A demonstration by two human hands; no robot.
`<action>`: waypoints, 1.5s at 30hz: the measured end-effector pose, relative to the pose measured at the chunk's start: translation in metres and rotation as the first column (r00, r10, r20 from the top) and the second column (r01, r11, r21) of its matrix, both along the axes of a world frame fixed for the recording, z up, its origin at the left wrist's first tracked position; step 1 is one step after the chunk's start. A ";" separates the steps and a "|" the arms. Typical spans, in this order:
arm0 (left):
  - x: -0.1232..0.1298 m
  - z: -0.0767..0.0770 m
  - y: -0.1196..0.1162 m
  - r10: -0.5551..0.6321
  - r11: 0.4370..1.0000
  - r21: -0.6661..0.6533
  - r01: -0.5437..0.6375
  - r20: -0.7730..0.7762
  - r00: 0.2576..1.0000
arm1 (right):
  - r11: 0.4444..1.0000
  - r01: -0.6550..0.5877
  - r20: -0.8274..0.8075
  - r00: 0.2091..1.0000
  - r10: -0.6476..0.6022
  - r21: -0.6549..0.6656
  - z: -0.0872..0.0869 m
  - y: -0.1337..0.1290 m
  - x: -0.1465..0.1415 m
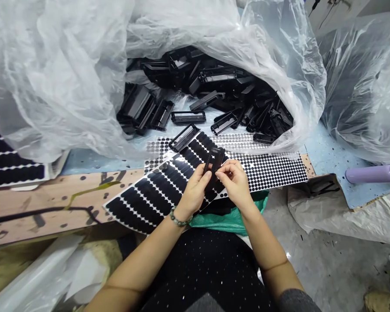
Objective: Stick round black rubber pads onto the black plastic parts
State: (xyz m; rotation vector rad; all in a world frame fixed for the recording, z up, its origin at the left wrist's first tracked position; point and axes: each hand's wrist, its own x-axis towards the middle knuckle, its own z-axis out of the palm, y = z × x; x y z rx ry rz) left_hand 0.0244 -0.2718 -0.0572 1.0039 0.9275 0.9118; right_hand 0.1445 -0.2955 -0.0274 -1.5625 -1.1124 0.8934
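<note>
My left hand [195, 188] is closed around the left side of a small black plastic part [216, 157], thumb in front. At the part's right edge, my right hand [235, 180] pinches with thumb and forefinger together; whether a small sticker is also between them I cannot make out. Under both hands lies a white-backed sheet of black stickers [149, 197], set in wavy-edged rows. One black plastic frame [184, 138] rests across that sheet's upper end. Partly beneath it is a sheet of small round black dots [269, 169].
Behind, a clear plastic bag [214, 32] gapes over a heap of black plastic frames [211, 76]. A purple bottle [370, 174] lies at the right. Another sticker sheet [16, 169] is at the left. Green plastic [227, 222] hangs below the table edge [52, 190].
</note>
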 end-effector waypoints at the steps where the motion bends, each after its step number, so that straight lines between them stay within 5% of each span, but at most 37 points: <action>1: -0.001 -0.002 0.000 0.003 1.000 0.010 -0.003 -0.025 1.000 | 1.000 0.008 0.011 1.000 -0.008 0.002 -0.001 0.000 0.001; 6: -0.011 -0.002 0.011 -0.061 0.998 -0.009 0.061 -0.066 0.996 | 0.991 0.103 0.077 0.992 -0.097 -0.086 -0.016 0.004 0.017; 10: -0.006 0.002 0.031 -0.110 0.991 -0.083 0.107 -0.025 0.994 | 0.983 0.180 0.291 0.944 -0.159 -0.047 -0.031 0.019 0.031; 15: 0.013 -0.002 0.051 -0.090 0.978 -0.193 0.074 -0.076 0.993 | 0.996 0.063 0.478 0.878 -0.027 -0.061 -0.038 0.028 0.029; 20: 0.008 0.002 0.050 -0.143 0.958 -0.254 0.136 -0.011 0.990 | 1.000 -0.011 0.206 0.978 0.008 0.017 -0.023 0.020 0.038; 26: -0.004 0.023 0.037 -0.245 0.935 -0.248 0.254 0.065 0.967 | 0.996 -0.039 0.025 0.999 0.037 0.076 0.005 0.021 0.047; 36: -0.007 0.033 0.031 -0.280 0.941 -0.179 0.289 0.074 0.957 | 0.991 -0.040 0.134 0.991 0.022 0.129 0.019 0.016 0.040; 45: -0.002 0.035 0.019 -0.236 0.964 -0.122 0.237 0.029 0.971 | 0.968 0.078 0.277 0.950 -0.145 0.240 0.019 0.004 0.027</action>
